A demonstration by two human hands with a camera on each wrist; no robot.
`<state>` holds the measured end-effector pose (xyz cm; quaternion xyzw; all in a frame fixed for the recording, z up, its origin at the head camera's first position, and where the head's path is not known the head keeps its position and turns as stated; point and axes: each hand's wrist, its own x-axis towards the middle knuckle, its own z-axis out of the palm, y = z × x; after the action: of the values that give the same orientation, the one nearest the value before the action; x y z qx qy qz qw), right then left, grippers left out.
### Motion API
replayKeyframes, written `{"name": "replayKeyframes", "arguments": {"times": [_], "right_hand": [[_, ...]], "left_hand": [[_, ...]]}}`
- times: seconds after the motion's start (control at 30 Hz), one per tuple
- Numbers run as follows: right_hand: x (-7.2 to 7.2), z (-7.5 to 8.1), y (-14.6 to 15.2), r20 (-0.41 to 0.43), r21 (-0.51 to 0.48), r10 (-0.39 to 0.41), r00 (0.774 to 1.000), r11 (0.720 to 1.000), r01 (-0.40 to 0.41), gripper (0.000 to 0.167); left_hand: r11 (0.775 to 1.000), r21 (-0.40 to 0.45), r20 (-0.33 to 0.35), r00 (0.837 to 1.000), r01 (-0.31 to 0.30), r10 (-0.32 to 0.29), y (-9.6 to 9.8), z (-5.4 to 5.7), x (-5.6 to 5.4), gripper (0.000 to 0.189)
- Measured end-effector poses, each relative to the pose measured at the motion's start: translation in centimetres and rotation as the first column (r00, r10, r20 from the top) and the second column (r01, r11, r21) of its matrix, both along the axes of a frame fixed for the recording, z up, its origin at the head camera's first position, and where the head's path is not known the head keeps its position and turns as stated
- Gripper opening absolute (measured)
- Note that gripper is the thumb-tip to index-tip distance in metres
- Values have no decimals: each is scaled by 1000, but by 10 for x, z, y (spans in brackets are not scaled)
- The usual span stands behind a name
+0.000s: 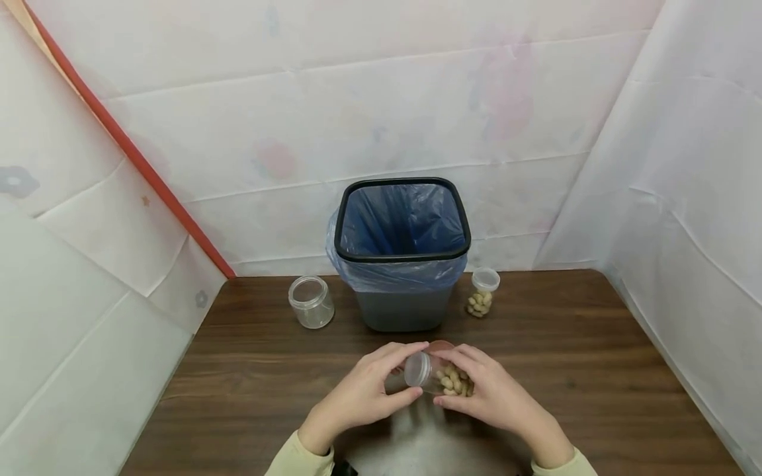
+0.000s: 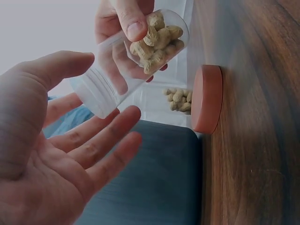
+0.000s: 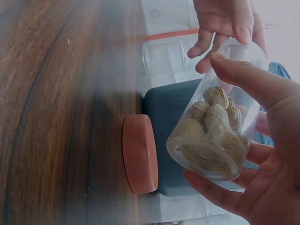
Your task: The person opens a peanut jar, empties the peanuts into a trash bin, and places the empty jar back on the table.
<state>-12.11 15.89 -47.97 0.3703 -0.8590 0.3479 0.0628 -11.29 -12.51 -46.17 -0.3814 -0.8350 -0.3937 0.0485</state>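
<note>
My right hand (image 1: 491,390) holds a clear plastic jar (image 2: 123,56) of unshelled peanuts, tilted sideways above the table, thumb on one side and fingers on the other. The peanuts (image 3: 216,117) lie toward its base. At the jar's translucent cap end (image 2: 96,93), my left hand (image 1: 369,390) has its thumb and fingers spread around it; whether they touch it is hard to tell. Just behind the jar, a round reddish-pink lid (image 3: 140,153) is on the table, partly hidden in the head view.
A grey bin (image 1: 401,307) with a black rim and blue liner stands at the table's back. Left of it is a clear open-looking jar (image 1: 311,304). To its right stands a small capped jar (image 1: 483,291) with peanuts. Fabric sheets (image 1: 381,125) hang behind the wooden table (image 1: 250,383).
</note>
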Motion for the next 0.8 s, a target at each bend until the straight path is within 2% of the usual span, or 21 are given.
{"name": "replayKeyframes", "arguments": {"times": [0.13, 0.27, 0.43, 0.67, 0.8], "right_hand": [[2, -1, -1, -8, -3, 4, 1000, 1000, -4, 61], [2, -1, -2, 23, -17, 31, 999, 999, -30, 60], [1, -1, -1, 61, -42, 72, 996, 997, -69, 58], [1, 4, 2, 66, -68, 97, 993, 993, -93, 59], [2, 6, 4, 76, -61, 105, 992, 993, -101, 60]], "left_hand": [[1000, 3, -18, 1000, 25, -25, 1, 0, 0, 64], [999, 18, -23, 999, 39, -38, -1, 1, -1, 58], [998, 38, -38, 998, 51, -50, -4, 4, 0, 59], [997, 18, -128, 989, 77, -75, -10, 7, -2, 62], [995, -3, -139, 985, 99, -98, -13, 9, -3, 63]]}}
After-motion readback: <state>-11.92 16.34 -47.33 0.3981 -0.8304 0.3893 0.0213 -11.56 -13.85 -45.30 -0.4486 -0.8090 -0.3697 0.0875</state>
